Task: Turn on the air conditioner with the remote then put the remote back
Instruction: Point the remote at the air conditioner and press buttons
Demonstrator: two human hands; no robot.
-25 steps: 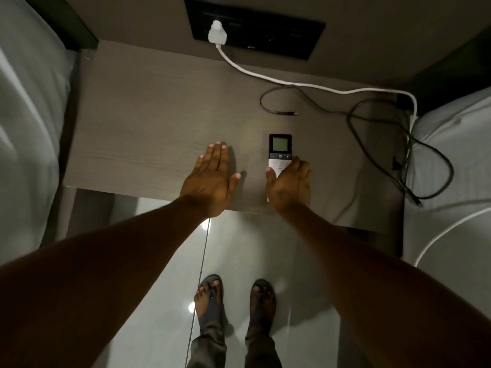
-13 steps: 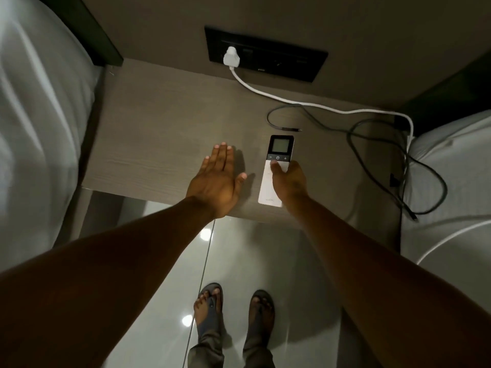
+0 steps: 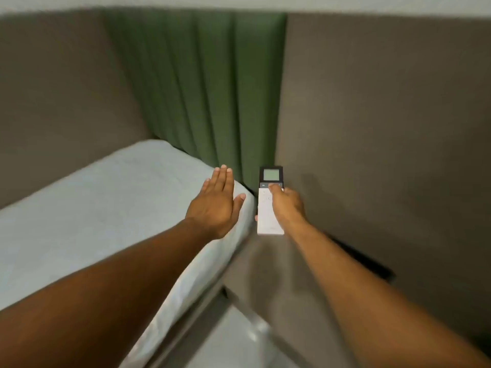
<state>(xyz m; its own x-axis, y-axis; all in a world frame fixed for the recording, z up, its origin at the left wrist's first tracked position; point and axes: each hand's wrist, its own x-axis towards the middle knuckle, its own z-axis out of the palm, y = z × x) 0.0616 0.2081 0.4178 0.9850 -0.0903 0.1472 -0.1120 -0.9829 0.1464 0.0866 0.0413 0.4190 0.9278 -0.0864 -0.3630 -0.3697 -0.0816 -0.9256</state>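
Observation:
The remote (image 3: 269, 219) is a slim white stick with a black top and a small grey screen. My right hand (image 3: 287, 207) grips it in the air, screen end pointing away from me toward the wall, thumb resting on the buttons just below the screen. My left hand (image 3: 216, 204) hovers flat and empty over the corner of the bed, fingers together and stretched out, a little to the left of the remote. No air conditioner is in view.
A bed with a pale sheet (image 3: 106, 208) fills the left side. Behind it stands a green padded headboard panel (image 3: 207, 88) between brown wall panels (image 3: 385, 128). A strip of glossy floor (image 3: 228, 341) shows at the bottom. The picture is motion-blurred.
My right hand has lifted the remote off the bedside table and raised it. The view has swung up from the table to the bed and wall. My left hand has left the tabletop.

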